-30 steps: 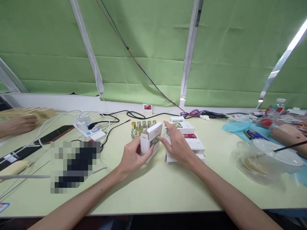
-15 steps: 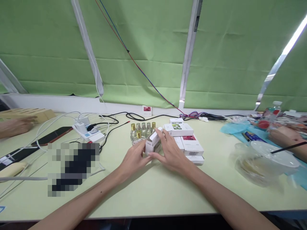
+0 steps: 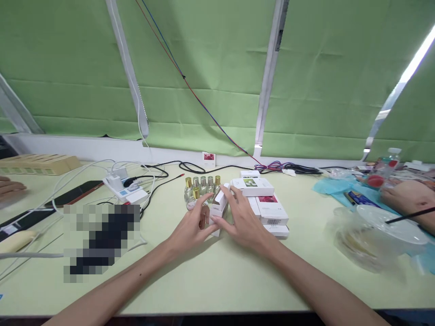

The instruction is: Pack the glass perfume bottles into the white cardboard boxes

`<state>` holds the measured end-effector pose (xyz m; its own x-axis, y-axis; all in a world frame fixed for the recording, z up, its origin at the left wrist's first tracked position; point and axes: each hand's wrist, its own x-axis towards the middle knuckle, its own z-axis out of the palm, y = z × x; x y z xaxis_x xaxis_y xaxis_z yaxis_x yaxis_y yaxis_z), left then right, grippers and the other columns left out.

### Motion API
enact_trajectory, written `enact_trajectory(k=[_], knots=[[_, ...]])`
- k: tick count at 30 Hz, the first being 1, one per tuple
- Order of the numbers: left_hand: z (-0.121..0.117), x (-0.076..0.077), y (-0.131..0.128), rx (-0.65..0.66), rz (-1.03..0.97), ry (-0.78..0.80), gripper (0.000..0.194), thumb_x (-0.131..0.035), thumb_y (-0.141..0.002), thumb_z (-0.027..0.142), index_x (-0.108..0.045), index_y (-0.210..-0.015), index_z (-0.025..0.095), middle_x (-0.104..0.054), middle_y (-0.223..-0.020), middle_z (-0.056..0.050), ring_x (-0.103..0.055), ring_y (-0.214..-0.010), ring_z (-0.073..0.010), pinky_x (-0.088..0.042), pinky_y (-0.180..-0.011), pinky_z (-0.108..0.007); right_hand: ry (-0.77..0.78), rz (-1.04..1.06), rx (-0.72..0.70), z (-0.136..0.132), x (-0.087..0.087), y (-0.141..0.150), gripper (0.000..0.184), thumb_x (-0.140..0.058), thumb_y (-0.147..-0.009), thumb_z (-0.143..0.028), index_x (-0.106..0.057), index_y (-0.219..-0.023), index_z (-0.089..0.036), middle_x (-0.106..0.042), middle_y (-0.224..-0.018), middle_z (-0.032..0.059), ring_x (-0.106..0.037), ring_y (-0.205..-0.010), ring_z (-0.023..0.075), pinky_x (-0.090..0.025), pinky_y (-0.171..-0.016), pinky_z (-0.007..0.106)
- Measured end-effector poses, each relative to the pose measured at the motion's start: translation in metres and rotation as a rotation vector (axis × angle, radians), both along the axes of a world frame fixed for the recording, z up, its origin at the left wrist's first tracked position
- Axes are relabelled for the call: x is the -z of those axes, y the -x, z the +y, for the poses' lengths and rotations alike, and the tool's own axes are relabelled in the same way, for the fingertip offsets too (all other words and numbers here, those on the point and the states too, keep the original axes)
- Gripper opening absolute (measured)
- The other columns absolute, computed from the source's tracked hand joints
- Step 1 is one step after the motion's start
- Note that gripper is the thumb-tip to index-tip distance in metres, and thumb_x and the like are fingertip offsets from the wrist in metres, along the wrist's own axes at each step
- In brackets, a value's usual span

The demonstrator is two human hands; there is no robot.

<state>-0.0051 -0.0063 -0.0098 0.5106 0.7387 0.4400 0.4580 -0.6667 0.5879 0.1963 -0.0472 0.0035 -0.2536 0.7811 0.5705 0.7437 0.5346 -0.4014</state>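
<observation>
A small white carton point(image 3: 219, 206) stands slightly tilted on the table between my two hands, with an end flap raised. My right hand point(image 3: 243, 215) grips its right side, thumb low on the front and fingers near the top. Around its left side curl the fingers of my left hand point(image 3: 192, 224), the thumb at the lower edge; some fingertips are hidden. Just behind stand several small glass bottles point(image 3: 203, 185) with gold or silver caps. A round clear item point(image 3: 191, 204) lies by my left fingers. To the right is a pile of flat white boxes point(image 3: 273, 210) with flower pictures.
Left are a power strip point(image 3: 117, 188), tangled cables, phones point(image 3: 73, 192) and another person's hand point(image 3: 12, 188) near a cardboard piece point(image 3: 44, 164). Right are a lidded plastic bowl point(image 3: 360, 240), a blue sheet point(image 3: 326, 186) and another person's arm point(image 3: 404, 199). A picture card point(image 3: 209, 159) leans behind.
The carton has turned more upright and its lower end now reaches nearer me. My left fingers have opened slightly around it. The other person's hand at left has drawn back from the cardboard piece.
</observation>
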Motion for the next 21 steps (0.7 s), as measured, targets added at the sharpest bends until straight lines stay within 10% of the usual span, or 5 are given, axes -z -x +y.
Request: enact_trajectory(k=[21], knots=[[-0.0001,-0.0013,-0.0005,0.109,0.006,-0.137,0.062,-0.055,-0.097,0.028,-0.026,-0.153,0.025,-0.064,-0.074,0.007,-0.045,-0.047,-0.0065,-0.040,-0.050,-0.018,0.038,0.093,-0.104,-0.0036,-0.0046,-0.0047,0.072,-0.055,-0.100,-0.042,-0.017,-0.161,-0.034,-0.023,-0.165,0.0147,-0.048,-0.142,0.0318,-0.052,-0.109,0.051]])
